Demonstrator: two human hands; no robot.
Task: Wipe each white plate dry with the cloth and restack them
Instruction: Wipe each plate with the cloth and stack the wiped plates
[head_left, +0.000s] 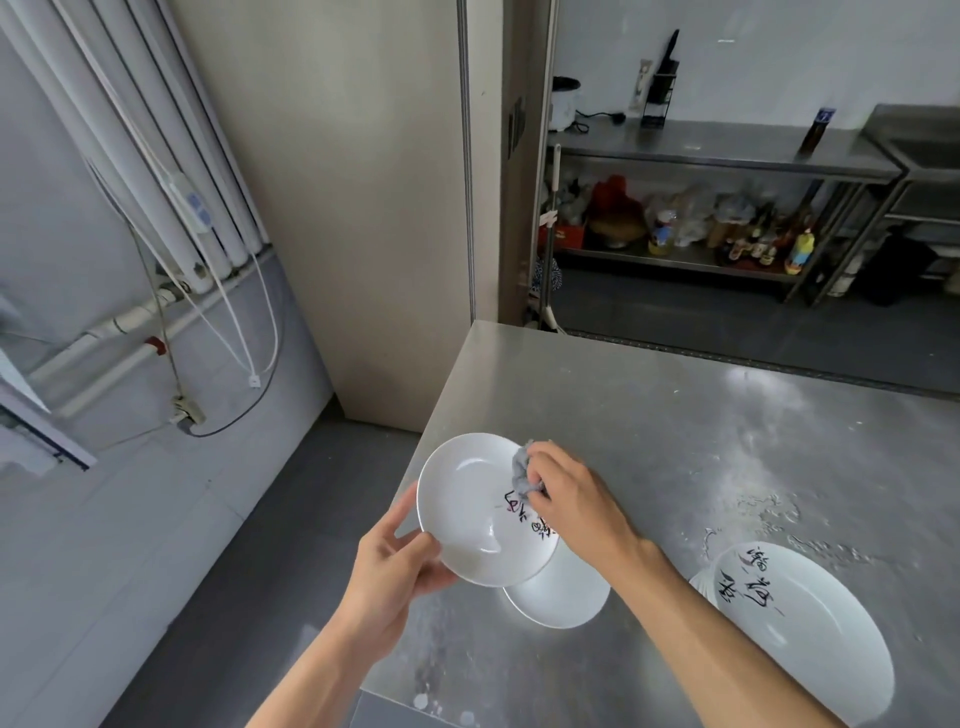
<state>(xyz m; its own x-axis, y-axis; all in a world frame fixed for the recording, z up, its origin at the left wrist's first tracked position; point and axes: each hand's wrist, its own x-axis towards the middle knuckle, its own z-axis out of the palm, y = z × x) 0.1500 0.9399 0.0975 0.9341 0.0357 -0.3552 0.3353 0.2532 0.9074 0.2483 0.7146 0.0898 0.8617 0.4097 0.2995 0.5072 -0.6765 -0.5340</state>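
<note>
Wiping in progress, judged mid-task. One plate (467, 499) is up off the tabletop (675, 415), over its near-left corner, and is being dried.

Hands:
- Left hand (395, 566) pinches the plate rim at 7 o'clock, thumb on the inner face and fingers behind.
- Right hand (566, 499) has its fingers curled round the bunched grey cloth (523, 470), pressing it on the plate's inner face near the rim at 2 o'clock.

Left to do, as far as I can see:
- The second plate (566, 592) lies flat on the tabletop at 5 o'clock from the held one, partly hidden under it.
- The big plate (810, 639) sits at 4 o'clock, well apart. Another rim seems to show under its 10 o'clock edge, so it's possibly a stack.
- I can't tell which of these are already dry.
- There are water marks on the tabletop around the big plate.
- The held plate isn't restacked yet.

Orientation: the held plate is round, so it has no real long axis. Its concave face points up toward the camera and looks slightly tilted. The black print (519, 512) runs from centre toward 4 o'clock, partly under the right hand.
</note>
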